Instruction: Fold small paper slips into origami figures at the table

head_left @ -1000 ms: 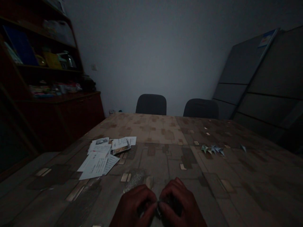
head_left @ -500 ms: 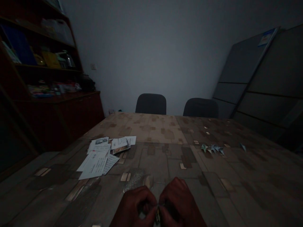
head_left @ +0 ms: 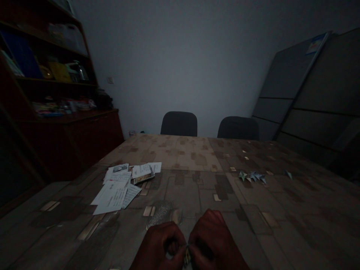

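Note:
My left hand (head_left: pixel 162 245) and my right hand (head_left: pixel 214 242) meet at the near edge of the table, fingertips almost touching. Between them they pinch a small folded piece of paper (head_left: pixel 187 257), pale with yellowish and dark patches. Most of it is hidden by the thumbs and fingers. Both hands are closed, the index fingers curled against the thumbs. Away to the right on the table sit several small folded paper figures (head_left: pixel 252 177), bluish and pale, with pointed tips. Another folded paper figure (head_left: pixel 288 174) lies farther right by itself.
Loose printed sheets and cards (head_left: pixel 112 193) overlap on the left of the patterned tablecloth (head_left: pixel 194 187). Two dark chairs (head_left: pixel 179 123) stand behind the far edge. A wooden shelf cabinet (head_left: pixel 92 131) is at left, and grey panels (head_left: pixel 281 82) lean at right. The room is dim.
My hands stay in nearly the same place with the folded paper between them. The paper's visible part has shifted slightly; the things on the table have not moved.

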The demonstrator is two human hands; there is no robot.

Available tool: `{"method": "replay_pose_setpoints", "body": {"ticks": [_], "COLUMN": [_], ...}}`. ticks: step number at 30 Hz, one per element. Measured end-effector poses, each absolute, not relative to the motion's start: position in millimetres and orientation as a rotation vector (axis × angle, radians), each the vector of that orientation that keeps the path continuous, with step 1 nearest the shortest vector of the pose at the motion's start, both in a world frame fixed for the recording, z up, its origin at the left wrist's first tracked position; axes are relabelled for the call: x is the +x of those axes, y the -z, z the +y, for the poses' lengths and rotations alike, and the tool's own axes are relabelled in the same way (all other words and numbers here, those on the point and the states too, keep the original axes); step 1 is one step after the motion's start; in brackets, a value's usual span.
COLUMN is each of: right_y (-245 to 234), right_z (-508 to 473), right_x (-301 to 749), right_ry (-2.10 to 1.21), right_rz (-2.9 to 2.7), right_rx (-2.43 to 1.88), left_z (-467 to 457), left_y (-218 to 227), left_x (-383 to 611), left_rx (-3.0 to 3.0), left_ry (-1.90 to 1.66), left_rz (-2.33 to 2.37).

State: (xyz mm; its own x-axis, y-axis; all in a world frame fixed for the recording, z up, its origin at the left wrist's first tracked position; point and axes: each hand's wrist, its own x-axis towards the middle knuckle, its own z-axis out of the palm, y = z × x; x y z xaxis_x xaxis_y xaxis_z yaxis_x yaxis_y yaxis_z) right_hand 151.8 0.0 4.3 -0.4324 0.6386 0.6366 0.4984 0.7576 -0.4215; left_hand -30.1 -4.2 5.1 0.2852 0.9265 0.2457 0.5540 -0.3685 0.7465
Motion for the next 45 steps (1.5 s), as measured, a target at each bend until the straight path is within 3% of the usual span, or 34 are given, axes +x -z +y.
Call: {"method": "replay_pose_setpoints", "body": {"ticks": [16, 23, 33, 40, 45], "right_y": [-6.4, 2.5, -6.7, -4.9, -6.2], "right_z": [1.1, 0.8, -3.2, -3.6, -6.4], "right_x": [156.1, 155.5, 156.1, 158.4, 157.0], "right_ry": [-0.317, -0.648, -0.392, -0.602, -0.525], "right_rz": [-2.083, -1.865, -2.04, -1.934, -1.979], "right_rx": [-0.913, -1.085, -0.939, -0.997, -0.923], "left_z": [0.7, 1.3, -6.2, -2.4, -3.5], "left_y": [-11.0, -4.3, -7.0, -8.5, -10.4], "left_x": [-27.6, -25.9, -37.9, -39.0, -38.3], "left_rx": [1.724, 1.355, 2.036, 1.982, 1.965], "left_ry": [-0.921, -1.064, -1.117, -1.093, -1.135], "left_rz": [1.313, 1.221, 1.118, 1.094, 1.095]}}
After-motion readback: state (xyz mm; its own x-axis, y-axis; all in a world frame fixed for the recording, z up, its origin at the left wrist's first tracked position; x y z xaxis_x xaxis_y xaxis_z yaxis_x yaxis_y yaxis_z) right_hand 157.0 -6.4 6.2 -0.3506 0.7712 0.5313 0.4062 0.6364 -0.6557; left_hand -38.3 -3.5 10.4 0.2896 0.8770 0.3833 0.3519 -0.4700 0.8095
